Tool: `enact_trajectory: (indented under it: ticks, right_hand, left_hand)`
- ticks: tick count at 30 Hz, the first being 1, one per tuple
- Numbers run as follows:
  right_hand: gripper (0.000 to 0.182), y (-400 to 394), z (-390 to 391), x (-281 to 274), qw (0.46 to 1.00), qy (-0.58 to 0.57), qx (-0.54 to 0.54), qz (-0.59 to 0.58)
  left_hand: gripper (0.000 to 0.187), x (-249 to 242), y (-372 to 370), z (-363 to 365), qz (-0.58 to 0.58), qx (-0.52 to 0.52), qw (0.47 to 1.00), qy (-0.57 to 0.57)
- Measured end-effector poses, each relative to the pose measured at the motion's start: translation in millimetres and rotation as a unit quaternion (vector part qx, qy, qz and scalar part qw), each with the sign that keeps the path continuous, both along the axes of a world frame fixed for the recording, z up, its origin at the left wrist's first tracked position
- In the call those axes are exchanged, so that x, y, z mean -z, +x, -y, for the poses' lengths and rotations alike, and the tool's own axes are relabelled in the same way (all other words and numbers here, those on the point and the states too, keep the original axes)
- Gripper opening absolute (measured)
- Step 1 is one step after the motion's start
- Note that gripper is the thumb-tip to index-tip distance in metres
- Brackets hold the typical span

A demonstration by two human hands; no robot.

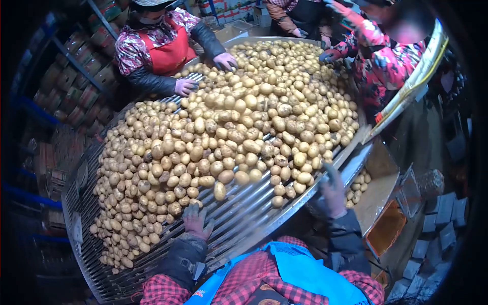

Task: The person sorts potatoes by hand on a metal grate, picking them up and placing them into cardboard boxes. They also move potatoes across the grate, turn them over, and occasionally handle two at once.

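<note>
A large heap of potatoes [231, 134] covers much of a slatted metal sorting table [239, 203]. My left hand [197, 222], in a glove, rests low over the slats at the near edge of the heap, its fingers spread and touching or close to the nearest potatoes. At the table's right rim is my gloved right hand [333, 193], slightly blurred, with its fingers stretched out and no potato visible in it. Several loose potatoes [292, 185] lie on the slats just left of that hand.
Across the table, a co-worker in a red apron [170, 51] has both gloved hands at the heap. Other people stand at the far right. Below the right rim is a cardboard box [376, 195] beside potatoes, with an orange crate [386, 227] nearby. Stacked boxes line the left.
</note>
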State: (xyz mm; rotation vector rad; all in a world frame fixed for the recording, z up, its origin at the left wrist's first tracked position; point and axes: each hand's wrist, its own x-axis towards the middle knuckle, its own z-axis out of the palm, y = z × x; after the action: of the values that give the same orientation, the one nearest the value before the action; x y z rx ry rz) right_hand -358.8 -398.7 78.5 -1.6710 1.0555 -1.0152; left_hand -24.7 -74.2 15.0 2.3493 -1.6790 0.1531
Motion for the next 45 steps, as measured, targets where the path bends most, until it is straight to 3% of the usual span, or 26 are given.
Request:
enact_trajectory:
  ticks: [2, 4, 6, 9, 15, 17, 20, 23, 24, 26, 28, 30, 32, 33, 35, 36, 40, 42, 43, 44, 45]
  right_hand:
    - [0.051, 74.3, 1.4, -14.5, 0.984, -0.031, -0.154, -0.079]
    - [0.062, 142.4, 7.2, -11.2, 0.927, -0.247, -0.245, -0.137]
    - [0.070, 199.9, 4.2, -6.5, 0.901, -0.250, -0.227, -0.274]
    - [0.072, 254.8, 6.6, -5.7, 0.854, -0.278, -0.221, -0.380]
    - [0.073, 323.8, 48.1, 37.3, 0.844, -0.328, -0.212, -0.369]
    - [0.072, 336.3, 57.7, 32.2, 0.849, -0.331, -0.225, -0.344]
    - [0.076, 350.3, 70.6, 9.5, 0.877, -0.211, -0.272, -0.336]
    - [0.079, 326.0, 51.7, -12.2, 0.846, -0.247, -0.323, -0.343]
    - [0.078, 314.5, 49.4, -1.3, 0.859, -0.269, -0.342, -0.269]
    - [0.075, 295.6, 51.7, 2.5, 0.885, -0.308, -0.301, -0.174]
    - [0.068, 294.7, 80.7, 5.3, 0.901, -0.343, -0.211, -0.162]
    - [0.064, 301.9, 110.1, -19.7, 0.941, -0.252, -0.100, -0.205]
    - [0.064, 325.5, 141.7, -23.8, 0.934, -0.217, 0.032, -0.283]
    - [0.064, 338.5, 156.0, -23.8, 0.935, -0.216, 0.031, -0.281]
    - [0.072, 354.1, 177.0, -13.8, 0.889, -0.078, -0.042, -0.449]
    - [0.072, 356.3, 178.9, -3.8, 0.890, -0.073, -0.041, -0.449]
    - [0.074, 348.5, 186.3, 20.2, 0.912, -0.131, -0.013, -0.388]
    - [0.071, 332.0, 188.5, 27.8, 0.979, -0.066, -0.114, -0.153]
    - [0.071, 319.8, 176.1, 25.7, 0.984, 0.038, -0.171, 0.042]
    - [0.069, 297.0, 137.3, -12.0, 0.937, 0.170, -0.214, 0.217]
    - [0.070, 274.1, 120.7, -14.6, 0.935, 0.137, -0.226, 0.235]
  left_hand:
    - [0.054, -2.2, -1.1, 0.6, -0.003, -0.006, 1.000, -0.006]
    - [0.053, -6.5, -2.8, 2.1, -0.020, -0.013, 1.000, 0.002]
    - [0.053, -8.8, -2.5, 4.5, -0.026, -0.015, 1.000, -0.001]
    - [0.053, -10.4, -4.2, 3.2, -0.044, -0.028, 0.998, 0.016]
    - [0.054, -15.9, -0.5, 10.0, -0.041, -0.031, 0.998, 0.043]
    - [0.053, -15.5, -4.1, 5.7, -0.046, -0.025, 0.998, 0.045]
    - [0.053, -16.9, -4.6, 7.8, -0.046, -0.028, 0.997, 0.047]
    - [0.056, -11.8, -1.0, 5.5, -0.016, -0.014, 0.999, 0.030]
    - [0.056, -11.6, -3.5, 4.7, -0.024, -0.019, 0.999, 0.030]
    - [0.056, -8.7, -3.1, 3.6, -0.032, -0.024, 0.999, 0.013]
    - [0.056, -9.0, -4.7, 1.6, -0.040, -0.032, 0.999, 0.004]
    - [0.054, -13.2, -4.0, 3.5, -0.052, -0.035, 0.998, 0.000]
    - [0.055, -13.7, -3.7, 5.0, -0.047, -0.039, 0.998, 0.000]
    - [0.055, -13.9, -4.1, 5.2, -0.050, -0.042, 0.998, 0.012]
    - [0.054, -14.2, -3.4, 5.0, -0.051, -0.035, 0.998, 0.017]
    - [0.054, -13.6, -0.9, 4.7, -0.051, -0.032, 0.998, 0.021]
    - [0.053, -10.6, -3.2, 1.7, -0.050, -0.028, 0.998, 0.001]
    - [0.053, -12.2, -0.7, 4.1, -0.045, -0.024, 0.999, -0.012]
    - [0.053, -13.1, -0.9, 5.4, -0.047, -0.030, 0.998, -0.007]
    - [0.052, -13.2, -2.3, 4.4, -0.051, -0.033, 0.998, 0.002]
    - [0.052, -14.5, -2.7, 4.5, -0.053, -0.040, 0.998, 0.012]
